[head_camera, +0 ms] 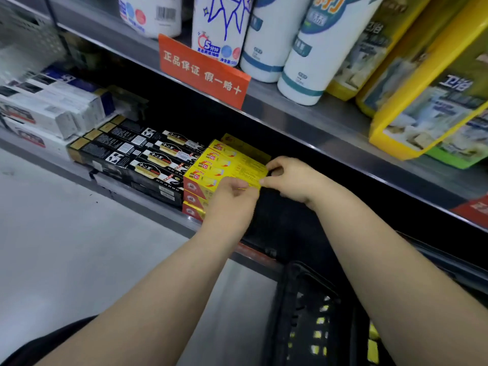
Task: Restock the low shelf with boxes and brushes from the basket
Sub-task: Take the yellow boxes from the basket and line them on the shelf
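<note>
Head view: yellow box (208, 180) atop a stack on the low shelf (132, 196).
The long, red-marked carton is pinched at one end by the left hand (232, 199) and right hand (287, 178).

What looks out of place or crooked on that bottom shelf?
Nothing stands out. The black boxes and yellow boxes lie in tidy rows on the low shelf; the left hand and right hand pinch the front yellow box. The white boxes are blurred.

Yellow boxes (229, 165) with red ends, black boxes (137, 154) with gold ends, white-lettered orange sign (203, 72), black basket (293, 294)
</note>
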`<state>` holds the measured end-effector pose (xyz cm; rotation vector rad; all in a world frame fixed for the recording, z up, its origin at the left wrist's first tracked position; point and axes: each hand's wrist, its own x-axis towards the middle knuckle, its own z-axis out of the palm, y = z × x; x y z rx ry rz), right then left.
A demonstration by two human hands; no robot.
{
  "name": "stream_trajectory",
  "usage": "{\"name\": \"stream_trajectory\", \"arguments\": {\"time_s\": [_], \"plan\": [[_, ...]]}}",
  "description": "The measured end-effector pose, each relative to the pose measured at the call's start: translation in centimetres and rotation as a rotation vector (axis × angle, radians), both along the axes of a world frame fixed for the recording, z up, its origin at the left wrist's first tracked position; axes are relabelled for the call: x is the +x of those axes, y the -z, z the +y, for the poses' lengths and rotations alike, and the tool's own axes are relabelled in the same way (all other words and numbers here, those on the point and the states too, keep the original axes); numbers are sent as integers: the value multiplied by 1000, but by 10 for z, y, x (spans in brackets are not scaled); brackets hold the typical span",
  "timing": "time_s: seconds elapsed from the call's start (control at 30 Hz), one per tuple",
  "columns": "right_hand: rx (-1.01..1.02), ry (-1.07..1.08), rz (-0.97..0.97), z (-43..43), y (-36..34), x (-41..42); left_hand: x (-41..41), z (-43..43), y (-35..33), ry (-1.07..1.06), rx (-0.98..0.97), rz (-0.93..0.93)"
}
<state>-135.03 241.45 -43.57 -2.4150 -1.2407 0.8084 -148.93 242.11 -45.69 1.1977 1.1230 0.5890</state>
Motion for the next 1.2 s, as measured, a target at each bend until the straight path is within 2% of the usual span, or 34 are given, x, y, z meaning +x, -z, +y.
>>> {"name": "stream_trajectory", "arguments": {"time_s": [0.1,0.27,0.33,0.43,0.57,0.73,0.8,0.93,1.0,1.1,1.2], "plan": [[158,20,131,-53,-37,-6,5,-25,-19,236,232,-9],[273,116,270,-161,-74,-1,5,-81,-48,607,689,23],[267,165,285,-203,-71,3,5,-103,-57,746,857,19],[144,193,271,-258,-46,7,7,-136,-60,951,982,7],[-143,82,163,-312,8,6,7,-168,-52,1152,1008,46],[-457,-82,140,-340,66,-23,10,-183,-46,1276,988,150],[-514,-149,106,-339,83,-37,11,-187,-45,1300,960,167],[-531,-238,-7,-327,97,-47,18,-192,-42,1346,932,218],[-536,-204,18,-325,95,-41,24,-194,-41,1361,902,242],[-456,-2,219,-333,82,-23,31,-202,-36,1391,741,290],[-223,305,508,-347,55,-9,36,-212,-24,1339,611,350]]}}
